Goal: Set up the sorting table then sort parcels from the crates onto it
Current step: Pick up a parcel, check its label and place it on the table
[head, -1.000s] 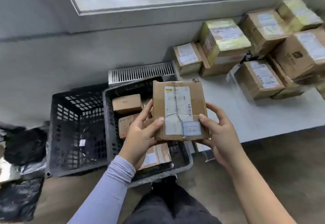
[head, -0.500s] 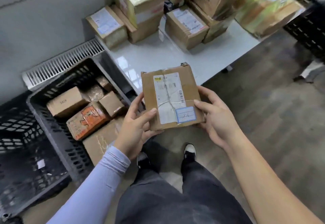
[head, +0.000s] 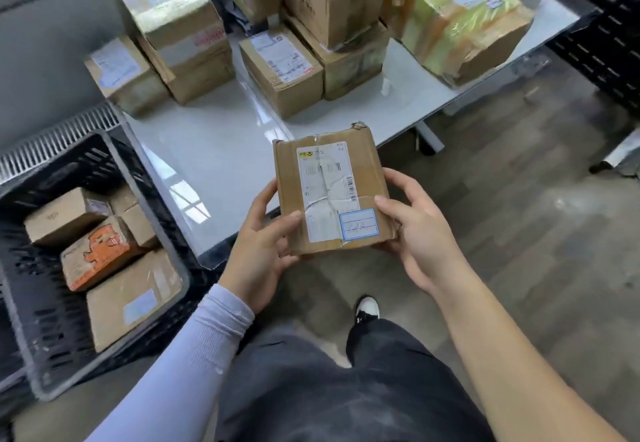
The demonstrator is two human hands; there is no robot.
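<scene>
Parcels are everywhere down here; at nine o'clock a black slatted crate (head: 52,355) stands on the floor, touching the near-left corner of the white sorting table (head: 214,164); inside it lie a plain brown box (head: 57,216), an orange-printed packet (head: 98,254) and a flat carton (head: 131,299) nearest the person; behind the crate a ribbed floor vent (head: 59,140) runs along the wall. Toward eleven o'clock a small labelled box (head: 121,72) sits on the table beside a tall taped box (head: 176,25); at twelve a squat carton (head: 282,69) stands in front of stacked boxes; at one o'clock a yellow-green taped bundle (head: 460,18) rests near the table's right end.

Dead centre, a flat brown parcel (head: 330,195) is held above the table's near edge, label up, a blue-bordered sticker at its lower right; the left hand (head: 263,251), in a pale sleeve, grasps its lower left edge, thumb on top; the right hand (head: 415,233) grasps the right edge, thumb by the sticker. At three o'clock another black crate (head: 602,36) stands beyond the table.
</scene>
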